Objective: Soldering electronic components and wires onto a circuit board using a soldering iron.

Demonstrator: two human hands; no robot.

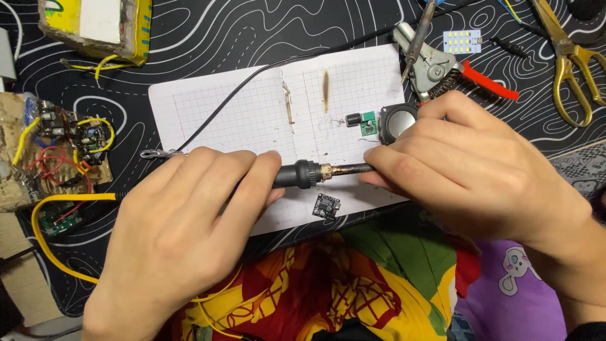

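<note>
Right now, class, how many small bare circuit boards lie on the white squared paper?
2: a green circuit board beside the round grey speaker, and a black circuit board near the paper's lower edge. The right hand may hide others.

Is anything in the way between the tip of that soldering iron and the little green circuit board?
Yes: the right hand covers the soldering iron tip, its fingers lying between it and the green board.

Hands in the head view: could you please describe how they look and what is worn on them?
Both the left hand and the right hand are bare: no gloves, rings or watch show. The nails are short and unpainted. A dark sleeve edge shows at the right wrist; no sleeve shows on the left.
</note>
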